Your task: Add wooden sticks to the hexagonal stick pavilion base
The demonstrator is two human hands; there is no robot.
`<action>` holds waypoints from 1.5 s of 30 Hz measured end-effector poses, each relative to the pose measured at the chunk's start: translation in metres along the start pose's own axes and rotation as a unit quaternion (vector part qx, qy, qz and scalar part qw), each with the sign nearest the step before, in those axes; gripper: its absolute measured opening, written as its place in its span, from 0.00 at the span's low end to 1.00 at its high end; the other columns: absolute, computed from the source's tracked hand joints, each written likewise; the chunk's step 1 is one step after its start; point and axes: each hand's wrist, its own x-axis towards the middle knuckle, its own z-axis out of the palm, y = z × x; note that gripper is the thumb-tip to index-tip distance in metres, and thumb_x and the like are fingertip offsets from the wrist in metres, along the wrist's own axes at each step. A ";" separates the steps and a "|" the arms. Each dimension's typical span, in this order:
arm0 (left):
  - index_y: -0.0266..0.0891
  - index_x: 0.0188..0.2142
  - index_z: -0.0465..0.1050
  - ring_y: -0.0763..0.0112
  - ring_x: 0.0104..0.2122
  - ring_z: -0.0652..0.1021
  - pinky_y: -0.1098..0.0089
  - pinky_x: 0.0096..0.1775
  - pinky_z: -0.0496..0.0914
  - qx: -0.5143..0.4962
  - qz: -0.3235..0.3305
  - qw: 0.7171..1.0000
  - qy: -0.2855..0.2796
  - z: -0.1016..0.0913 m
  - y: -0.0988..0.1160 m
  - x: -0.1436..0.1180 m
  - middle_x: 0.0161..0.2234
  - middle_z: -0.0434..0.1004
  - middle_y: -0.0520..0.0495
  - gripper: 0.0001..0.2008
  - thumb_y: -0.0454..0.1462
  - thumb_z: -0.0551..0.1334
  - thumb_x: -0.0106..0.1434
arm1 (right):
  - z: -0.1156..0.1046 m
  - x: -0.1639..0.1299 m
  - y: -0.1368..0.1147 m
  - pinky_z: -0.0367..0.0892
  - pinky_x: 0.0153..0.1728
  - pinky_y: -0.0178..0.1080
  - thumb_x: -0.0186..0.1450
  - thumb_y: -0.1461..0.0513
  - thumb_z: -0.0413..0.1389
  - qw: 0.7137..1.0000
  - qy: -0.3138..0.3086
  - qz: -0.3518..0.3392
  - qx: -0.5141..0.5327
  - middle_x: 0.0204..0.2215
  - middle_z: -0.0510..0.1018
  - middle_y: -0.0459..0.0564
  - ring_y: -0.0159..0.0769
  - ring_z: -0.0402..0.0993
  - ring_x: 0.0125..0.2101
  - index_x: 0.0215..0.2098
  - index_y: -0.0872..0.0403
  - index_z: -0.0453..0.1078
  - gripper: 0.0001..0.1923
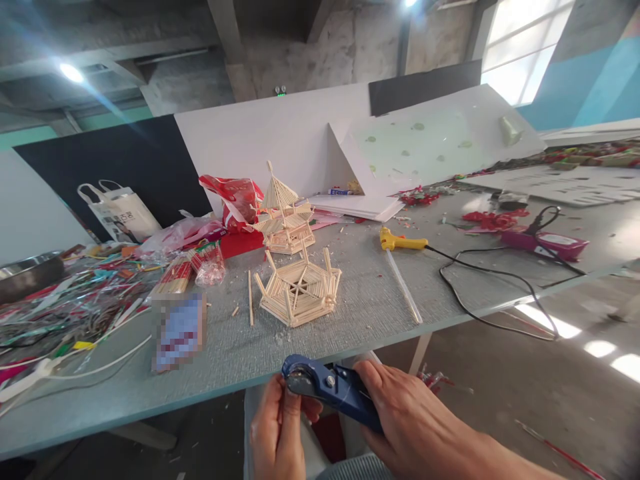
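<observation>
Blue plastic-handled cutter with grey metal head (327, 390): held low at 6 o'clock, just off the near table edge, over the lap; head toward 9 o'clock, handles running back to 4 o'clock. Probably kept off the table so both hands can work at the head.

Right hand (415, 420): wrapped round the blue handles, fingers closed over them, thumb on top; carries the tool's weight.

Left hand (277, 427): at the grey head, thumb and forefinger pinched together just under it; whether anything thin sits between them cannot be told.

Open hexagonal frame of pale wooden sticks (300, 288): flat on the grey table (375, 300) at 12 o'clock from the hands, well apart from them, posts up.

Stick pavilion with pointed roof (283, 217): behind the frame, farther toward 12 o'clock, beside a crumpled red plastic bag (235, 197).

Loose wooden stick (250, 297): lying just left of the frame.

Yellow glue gun (400, 241): at 1 o'clock, black cord (480, 293) looping over the table edge; clear glue rod (404, 288) below it.

Bundles of sticks in red-printed wrap (193, 267): at 10 o'clock.

Tangle of coloured strips and wires (65, 300): at 9 o'clock, crowding that end.

Blurred flat card (179, 331): at 10 o'clock near the front edge.

White tote bag (120, 212): far left, against the dark board.

Obstructions: nothing between hands and frame; the cord crowds the 2 o'clock side.
</observation>
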 end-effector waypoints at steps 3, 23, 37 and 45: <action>0.40 0.24 0.69 0.73 0.19 0.68 0.75 0.27 0.63 0.038 0.016 0.999 0.021 0.000 0.001 -0.001 0.15 0.68 0.55 0.14 0.46 0.57 0.57 | 0.002 -0.001 0.001 0.63 0.32 0.37 0.50 0.69 0.50 1.000 -0.010 0.006 -0.008 0.28 0.71 0.49 0.34 0.68 0.28 0.33 0.56 0.63 0.11; 0.42 0.25 0.68 0.71 0.18 0.67 0.73 0.26 0.61 0.163 0.021 0.984 0.064 -0.002 -0.012 0.001 0.16 0.70 0.54 0.15 0.47 0.53 0.60 | 0.023 -0.001 0.012 0.53 0.21 0.35 0.50 0.67 0.50 0.986 -0.008 -0.009 -0.165 0.24 0.72 0.49 0.37 0.70 0.22 0.31 0.54 0.58 0.10; 0.38 0.30 0.70 0.74 0.23 0.72 0.74 0.28 0.68 -0.083 0.003 0.996 0.035 0.002 -0.005 0.003 0.23 0.73 0.51 0.10 0.43 0.60 0.57 | -0.027 0.005 0.007 0.58 0.22 0.32 0.59 0.61 0.49 0.998 0.008 0.052 0.024 0.20 0.68 0.43 0.28 0.63 0.19 0.33 0.53 0.61 0.05; 0.38 0.30 0.72 0.74 0.21 0.72 0.75 0.27 0.69 -0.079 0.016 0.995 0.057 0.009 0.009 0.000 0.20 0.74 0.52 0.08 0.41 0.62 0.54 | -0.116 0.086 0.055 0.61 0.18 0.33 0.59 0.56 0.49 0.944 0.000 0.160 0.289 0.20 0.69 0.47 0.29 0.63 0.17 0.36 0.59 0.63 0.14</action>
